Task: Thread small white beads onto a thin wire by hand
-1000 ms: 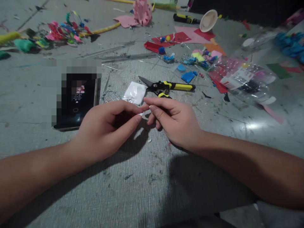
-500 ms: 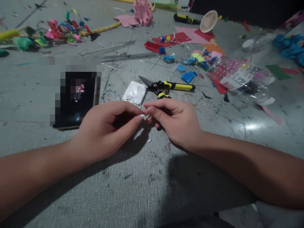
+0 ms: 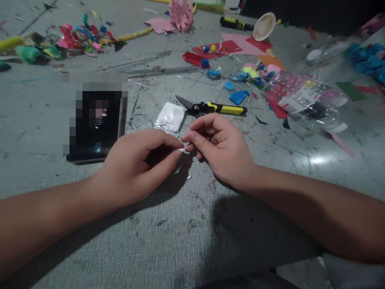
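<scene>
My left hand (image 3: 141,162) pinches a small white piece of modelling clay (image 3: 182,149) between thumb and forefinger. Close by on the right, my right hand (image 3: 224,148) has its fingers curled and its thumb against the forefinger; whatever lies between them is hidden. Its lower fingertips come up to the clay's end. Below both hands a tiny white bit (image 3: 189,177) lies on the table (image 3: 144,249). Just beyond them are a clear packet of white clay (image 3: 171,116) and yellow-and-black cutters (image 3: 222,108), whose lower handle my right hand covers. Beside the packet sits a bent wire mesh (image 3: 140,121).
A dark phone (image 3: 98,128) lies left of my left hand. Farther right are a clear plastic bottle (image 3: 303,102), blue clay (image 3: 239,97) and red paper (image 3: 218,49). A paper cup (image 3: 264,27) and a pink paper shape (image 3: 181,16) stand at the back.
My right forefinger and the back of my right hand have lifted, now covering the cutters' lower handle. The white clay shows a little more between the hands. The left hand shifted slightly.
</scene>
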Motion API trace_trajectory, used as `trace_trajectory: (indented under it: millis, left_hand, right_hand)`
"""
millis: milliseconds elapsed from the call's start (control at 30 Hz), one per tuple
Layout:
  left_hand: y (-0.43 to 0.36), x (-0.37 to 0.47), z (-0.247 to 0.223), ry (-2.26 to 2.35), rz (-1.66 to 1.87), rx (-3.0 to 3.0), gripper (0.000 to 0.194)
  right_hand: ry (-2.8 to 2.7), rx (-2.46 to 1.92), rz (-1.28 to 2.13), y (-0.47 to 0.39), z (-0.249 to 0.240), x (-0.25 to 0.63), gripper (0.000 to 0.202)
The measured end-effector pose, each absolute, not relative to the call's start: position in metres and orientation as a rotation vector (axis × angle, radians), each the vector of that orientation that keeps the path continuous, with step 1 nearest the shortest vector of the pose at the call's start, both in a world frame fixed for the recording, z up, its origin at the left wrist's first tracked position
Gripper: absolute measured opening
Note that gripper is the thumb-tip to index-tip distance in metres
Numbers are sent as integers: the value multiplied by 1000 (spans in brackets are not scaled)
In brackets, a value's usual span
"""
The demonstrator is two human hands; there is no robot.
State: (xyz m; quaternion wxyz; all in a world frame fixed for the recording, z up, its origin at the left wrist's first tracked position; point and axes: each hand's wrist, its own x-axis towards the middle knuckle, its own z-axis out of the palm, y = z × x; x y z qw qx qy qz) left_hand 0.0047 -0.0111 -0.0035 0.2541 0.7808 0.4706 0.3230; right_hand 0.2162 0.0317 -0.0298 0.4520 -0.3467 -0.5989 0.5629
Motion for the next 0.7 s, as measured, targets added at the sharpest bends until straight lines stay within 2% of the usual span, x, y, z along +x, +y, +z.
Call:
trace_trajectory:
  millis: [433,700]
  left_hand:
    - [-8,3,-4,1237,838,2178,12]
    - [-7,4,-6,1124,831,2322,9]
  right_hand:
    - [-1610,-875,1314,33,-33,221,17]
    - [-1682,-834,1200,34,-31,220,11]
